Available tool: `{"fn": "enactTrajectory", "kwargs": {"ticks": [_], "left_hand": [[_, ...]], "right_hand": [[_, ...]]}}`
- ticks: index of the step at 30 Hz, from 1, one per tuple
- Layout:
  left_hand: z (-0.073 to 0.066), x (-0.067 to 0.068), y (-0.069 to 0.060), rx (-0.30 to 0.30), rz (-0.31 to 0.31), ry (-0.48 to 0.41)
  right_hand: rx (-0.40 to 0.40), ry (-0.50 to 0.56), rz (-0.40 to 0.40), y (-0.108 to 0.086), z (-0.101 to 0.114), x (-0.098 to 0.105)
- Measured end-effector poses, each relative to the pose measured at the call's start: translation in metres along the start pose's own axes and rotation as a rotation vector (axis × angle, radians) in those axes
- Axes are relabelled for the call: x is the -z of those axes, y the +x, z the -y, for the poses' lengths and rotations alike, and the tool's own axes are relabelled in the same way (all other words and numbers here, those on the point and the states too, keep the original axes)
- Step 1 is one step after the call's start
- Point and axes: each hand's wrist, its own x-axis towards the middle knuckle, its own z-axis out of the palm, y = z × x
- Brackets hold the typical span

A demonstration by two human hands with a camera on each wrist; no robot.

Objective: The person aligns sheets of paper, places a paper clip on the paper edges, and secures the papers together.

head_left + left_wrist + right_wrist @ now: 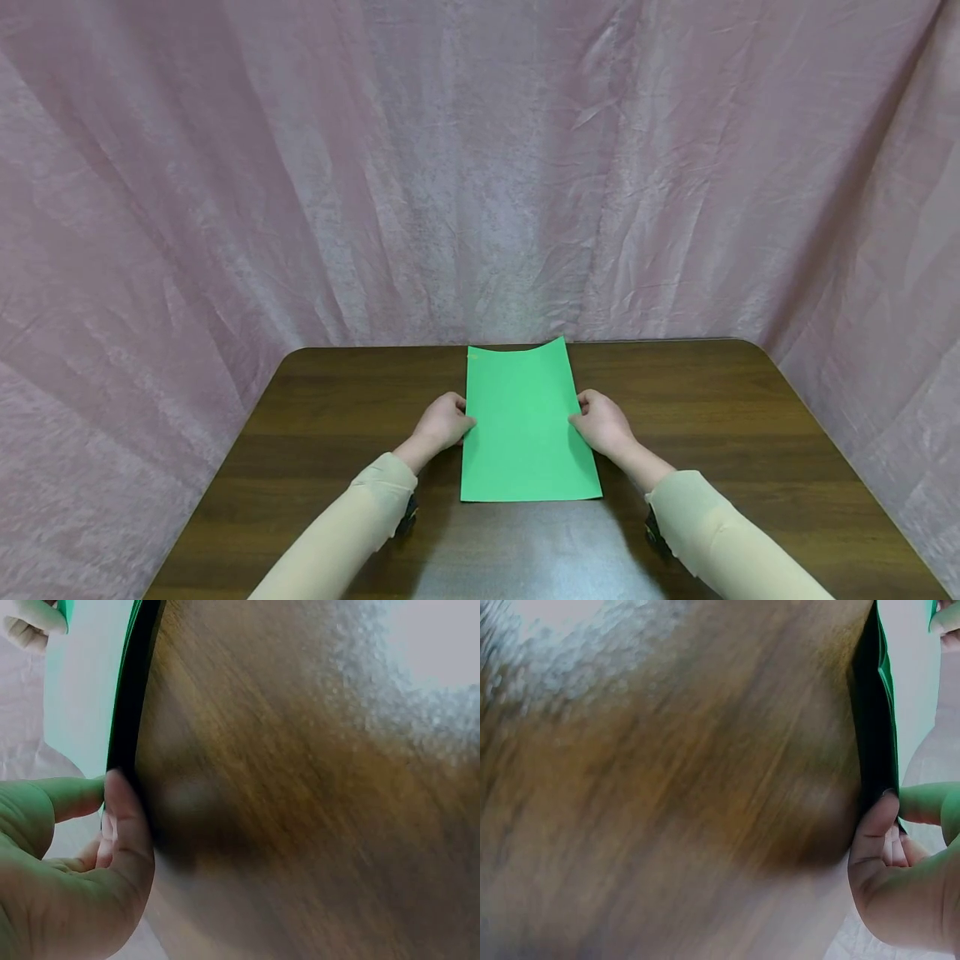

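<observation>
A green sheet of paper (525, 433) is held up over the middle of the table, its far edge bowed and its far right corner raised. My left hand (444, 422) pinches the left edge, thumb on top and fingers beneath. On the right edge my right hand (602, 427) pinches in the same way. Both wrist views show the paper (86, 690) edge-on above the table, with a dark underside. In the right wrist view the paper's edge (889, 690) looks layered; I cannot tell whether it is folded or more than one sheet.
The brown wooden table (337, 417) has rounded far corners and a glossy reflection near its front. Pink velvety curtains (487, 167) hang behind it and along both sides. A dark strapped device (407, 515) sits under the left wrist, another (656, 530) under the right.
</observation>
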Motion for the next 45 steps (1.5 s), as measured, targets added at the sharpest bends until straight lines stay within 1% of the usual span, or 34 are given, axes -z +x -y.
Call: {"fn": "enactTrajectory", "kwargs": {"ticks": [8,12,15,18,21,22,28,33,39,45], "left_hand": [[-0.0051,-0.0002,-0.0005,-0.014,-0.014,0.142],[-0.0071,-0.002,0.0006,-0.033,-0.036,0.221],[-0.0075,-0.0036,0.0017,-0.057,-0.046,0.253],[-0.0078,-0.0048,0.0023,-0.063,-0.047,0.264],[-0.0082,-0.0055,0.0015,-0.058,-0.043,0.264],[-0.0082,-0.0057,0.0018,-0.052,-0.041,0.262],[-0.0072,-0.0052,0.0015,-0.059,-0.041,0.261],[-0.0074,-0.0045,0.0012,-0.063,-0.035,0.266],[-0.0082,-0.0043,0.0005,-0.05,-0.029,0.264],[-0.0074,-0.0041,0.001,-0.038,-0.035,0.255]], "right_hand": [[0.018,-0.081,-0.016,0.0012,0.0004,-0.0028],[0.017,-0.124,0.002,0.0005,0.0021,-0.002],[0.02,-0.15,0.006,0.0002,0.0037,-0.0012],[0.034,-0.171,-0.003,0.0004,0.0042,-0.0014],[0.038,-0.186,-0.01,0.0002,0.0048,-0.0018],[0.036,-0.186,-0.006,0.0,0.005,-0.0016],[0.014,-0.182,0.015,-0.0005,0.0059,-0.0005],[0.01,-0.198,0.023,-0.0008,0.0071,0.0006],[0.0,-0.212,0.018,-0.001,0.0072,0.001],[0.021,-0.223,0.014,0.0005,0.0078,-0.0007]]}}
